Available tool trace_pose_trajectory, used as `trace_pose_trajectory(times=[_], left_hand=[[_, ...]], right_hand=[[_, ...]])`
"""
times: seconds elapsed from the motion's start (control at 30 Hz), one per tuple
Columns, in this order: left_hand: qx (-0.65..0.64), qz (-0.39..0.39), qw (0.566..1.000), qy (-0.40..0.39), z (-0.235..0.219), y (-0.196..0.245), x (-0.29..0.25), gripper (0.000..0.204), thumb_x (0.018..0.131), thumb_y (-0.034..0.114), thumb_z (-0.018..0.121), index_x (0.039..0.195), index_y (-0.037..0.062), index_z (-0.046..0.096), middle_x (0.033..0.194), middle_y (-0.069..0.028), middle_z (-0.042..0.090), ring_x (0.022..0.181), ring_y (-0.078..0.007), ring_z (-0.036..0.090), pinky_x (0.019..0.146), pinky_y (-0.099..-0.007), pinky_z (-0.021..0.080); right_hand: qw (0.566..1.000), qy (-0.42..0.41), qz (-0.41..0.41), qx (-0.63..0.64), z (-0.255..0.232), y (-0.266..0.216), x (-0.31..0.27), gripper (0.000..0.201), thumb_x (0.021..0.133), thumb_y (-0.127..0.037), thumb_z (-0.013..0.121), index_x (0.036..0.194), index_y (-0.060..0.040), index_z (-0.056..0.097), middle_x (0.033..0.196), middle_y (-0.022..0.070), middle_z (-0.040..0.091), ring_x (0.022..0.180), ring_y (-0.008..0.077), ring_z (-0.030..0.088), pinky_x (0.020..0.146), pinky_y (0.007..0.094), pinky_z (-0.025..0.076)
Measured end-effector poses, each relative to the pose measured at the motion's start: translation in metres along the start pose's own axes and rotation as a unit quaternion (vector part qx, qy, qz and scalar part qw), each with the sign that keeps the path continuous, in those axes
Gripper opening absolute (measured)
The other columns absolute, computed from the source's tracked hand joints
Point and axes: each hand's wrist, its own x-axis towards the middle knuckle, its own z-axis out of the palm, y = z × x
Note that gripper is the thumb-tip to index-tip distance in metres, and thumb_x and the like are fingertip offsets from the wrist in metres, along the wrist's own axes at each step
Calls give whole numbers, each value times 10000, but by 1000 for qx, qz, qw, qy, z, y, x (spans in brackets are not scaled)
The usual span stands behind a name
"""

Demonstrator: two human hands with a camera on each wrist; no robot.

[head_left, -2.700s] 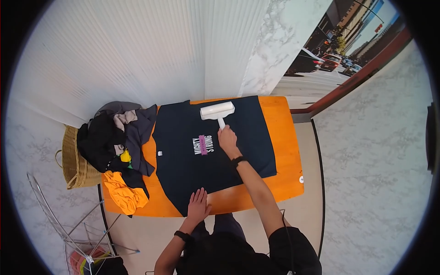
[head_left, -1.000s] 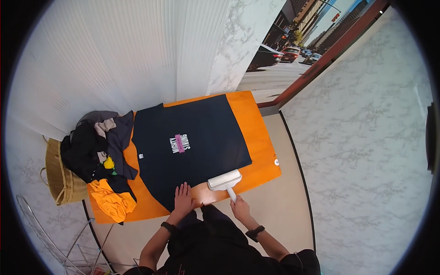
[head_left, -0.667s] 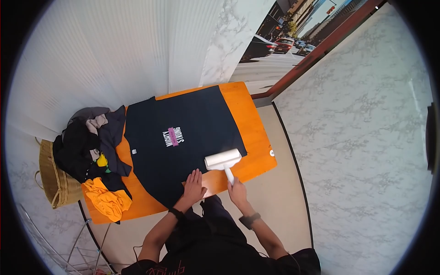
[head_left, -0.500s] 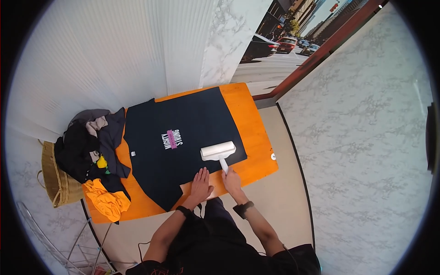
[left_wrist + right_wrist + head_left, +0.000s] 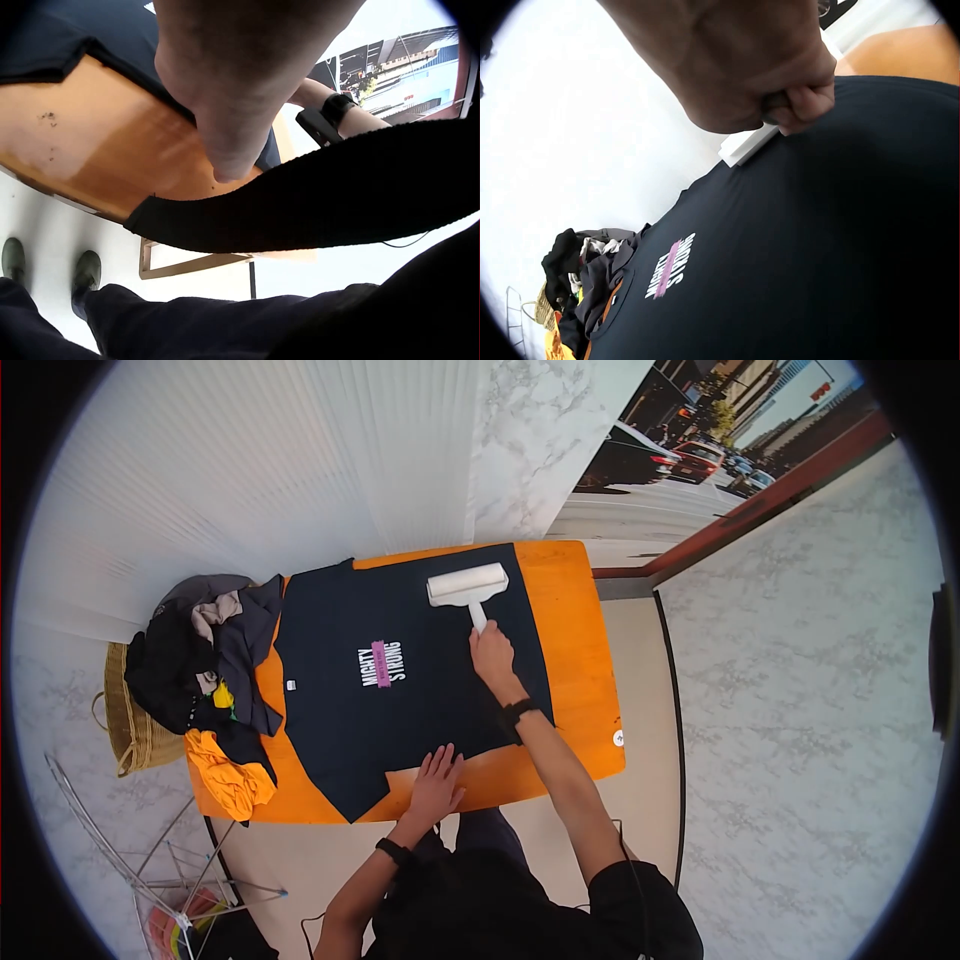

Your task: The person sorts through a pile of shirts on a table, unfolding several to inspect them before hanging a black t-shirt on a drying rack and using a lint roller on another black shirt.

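Note:
A dark navy T-shirt (image 5: 340, 730) with a "MIGHTY STRONG" print lies spread flat, its collar tag toward the left. My right hand (image 5: 493, 657) grips the handle of a white lint roller (image 5: 467, 583), whose wide head lies over the far right part of the shirt. In the right wrist view my curled fingers hide most of the handle, and one white end of the lint roller (image 5: 744, 146) shows past them. My left hand (image 5: 436, 785) rests with spread fingers at the shirt's near edge, beside the sleeve, holding nothing.
An orange table (image 5: 585, 660) carries the shirt. At its left end is a heap of dark clothes (image 5: 190, 660) with an orange garment (image 5: 232, 775) in front. A wicker basket (image 5: 130, 720) stands beside them, and a metal rack (image 5: 165, 880) is at lower left. White panels (image 5: 300, 460) back the table.
The lint roller went from the far part of the shirt to the near edge, then back up to the far right with my right hand. My left hand stays near the front edge.

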Motion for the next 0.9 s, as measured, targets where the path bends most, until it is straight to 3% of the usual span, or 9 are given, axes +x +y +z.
trace_pose_trajectory(times=[0.23,0.37,0.5,0.57,0.67,0.73,0.8,0.9], left_hand=[[-13,-23,1000,-16,-5,4,0,657,861,346,630,1422,69,427,1529,-183,317,1422,-329,292,1170,-473,205],[-13,-24,1000,-10,-5,3,0,669,858,361,629,1426,73,425,1533,-181,313,1427,-324,284,1172,-471,201],[-16,-20,1000,-7,-1,2,-2,696,842,369,639,1431,72,416,1536,-177,310,1431,-319,279,1174,-465,196],[-14,-12,1000,-2,0,1,-2,706,835,370,641,1433,74,411,1538,-173,308,1433,-314,275,1177,-458,192],[-10,0,1000,-2,1,-2,-3,750,832,386,634,1453,55,374,1539,-180,302,1437,-318,268,1178,-461,186],[-5,-7,1000,-25,4,-5,-2,802,832,409,621,1466,13,330,1544,-189,291,1438,-321,263,1180,-458,182],[-2,3,1000,-28,8,-8,-3,827,830,414,617,1469,-9,306,1546,-196,283,1439,-325,262,1182,-453,179],[-1,6,999,-35,7,-9,1,863,829,418,612,1471,-46,269,1547,-217,268,1440,-331,259,1185,-446,174]], right_hand=[[999,9,-32,10,2,-14,65,298,950,-285,561,905,6,518,783,233,656,758,431,658,657,519,530],[999,15,-37,14,-14,-12,48,299,947,-284,565,904,8,520,781,243,651,758,440,651,659,524,525],[999,-16,-51,5,-34,10,-28,277,940,-271,568,923,1,514,785,251,647,757,454,643,654,533,517],[997,-66,-27,-9,-44,25,-74,270,938,-263,571,935,-1,507,846,242,652,779,446,647,679,538,518],[997,-75,-9,-2,-62,41,-143,274,940,-263,568,932,4,507,821,252,647,757,449,645,655,540,516],[998,-67,-1,-9,-75,50,-182,279,942,-267,566,931,6,509,803,251,646,742,447,644,642,534,516],[991,-126,33,-32,-86,61,-220,286,943,-273,566,930,6,511,818,256,645,731,442,644,637,524,518],[992,-111,46,-49,-95,78,-271,292,944,-276,562,952,13,519,830,261,643,728,434,645,637,519,518]])
